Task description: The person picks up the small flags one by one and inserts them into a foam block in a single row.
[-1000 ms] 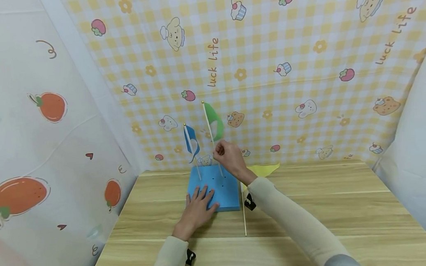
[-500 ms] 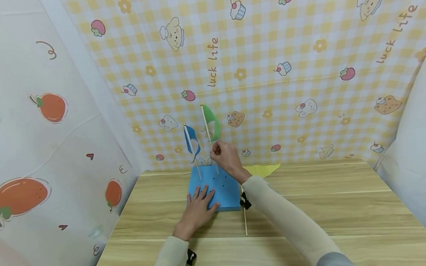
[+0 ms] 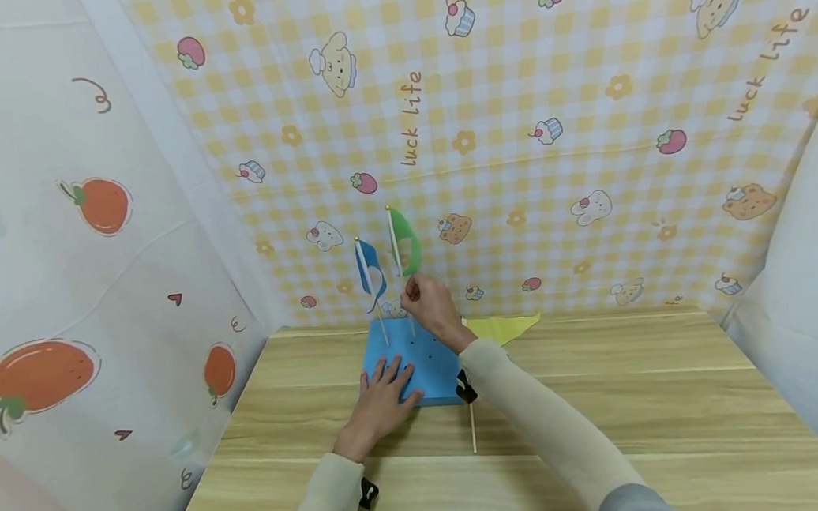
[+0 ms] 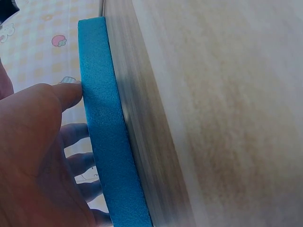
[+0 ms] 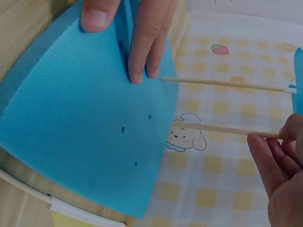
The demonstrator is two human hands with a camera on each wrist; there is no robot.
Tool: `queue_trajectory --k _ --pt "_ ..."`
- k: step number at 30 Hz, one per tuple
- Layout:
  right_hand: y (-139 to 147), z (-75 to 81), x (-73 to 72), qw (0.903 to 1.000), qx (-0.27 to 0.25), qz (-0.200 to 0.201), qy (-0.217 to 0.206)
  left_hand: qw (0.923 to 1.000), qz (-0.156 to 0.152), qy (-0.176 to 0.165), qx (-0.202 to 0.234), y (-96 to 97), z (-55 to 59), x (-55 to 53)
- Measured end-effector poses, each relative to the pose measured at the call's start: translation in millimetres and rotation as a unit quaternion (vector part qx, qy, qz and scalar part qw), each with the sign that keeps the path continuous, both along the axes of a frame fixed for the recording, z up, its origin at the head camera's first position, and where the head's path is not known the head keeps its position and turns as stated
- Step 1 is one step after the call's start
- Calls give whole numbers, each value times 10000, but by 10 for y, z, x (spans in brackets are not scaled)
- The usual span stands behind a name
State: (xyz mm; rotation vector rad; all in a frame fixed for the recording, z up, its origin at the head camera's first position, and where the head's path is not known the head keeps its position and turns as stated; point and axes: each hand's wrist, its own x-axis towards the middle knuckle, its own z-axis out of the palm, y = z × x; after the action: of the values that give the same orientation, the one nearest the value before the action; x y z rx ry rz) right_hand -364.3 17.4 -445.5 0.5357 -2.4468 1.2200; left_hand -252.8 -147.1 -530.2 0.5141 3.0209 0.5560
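A blue foam board [image 3: 433, 374] with several small holes lies on the wooden table. My left hand [image 3: 377, 414] rests on its near left part with straight, spread fingers; the left wrist view shows the thumb [image 4: 71, 94] at the board's edge. With thumb and fingertips, my right hand [image 3: 432, 305] pinches the thin stick of a green flag [image 3: 408, 244] above the board's far part. The stick's lower end [image 5: 182, 125] is close to the board; whether it touches cannot be told. A blue flag [image 3: 370, 270] stands in the board, leaning slightly, to the left.
A yellow pennant [image 3: 503, 328] on a stick [image 3: 473, 429] lies right of the board, partly behind my right forearm. A checked cloth [image 3: 531, 65] hangs behind the table [image 3: 606, 432], with a pale printed cloth [image 3: 60, 256] on the left side.
My right hand has moved slightly left, bringing the green flag closer to the blue one and a little lower. The left hand has stayed on the board.
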Motion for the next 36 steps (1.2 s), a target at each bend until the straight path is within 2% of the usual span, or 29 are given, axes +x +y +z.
queue_trajectory --k 4,19,36 --pt "-16 -41 4 9999 73 8 -127 10000 -21 4 16 2 5 0" --pt "-37 -185 -3 9994 147 -47 307 10000 -13 -19 8 3 -22 -10" --pt "-48 -305 -24 9990 248 40 382 10000 20 -77 7 4 -1 -1"
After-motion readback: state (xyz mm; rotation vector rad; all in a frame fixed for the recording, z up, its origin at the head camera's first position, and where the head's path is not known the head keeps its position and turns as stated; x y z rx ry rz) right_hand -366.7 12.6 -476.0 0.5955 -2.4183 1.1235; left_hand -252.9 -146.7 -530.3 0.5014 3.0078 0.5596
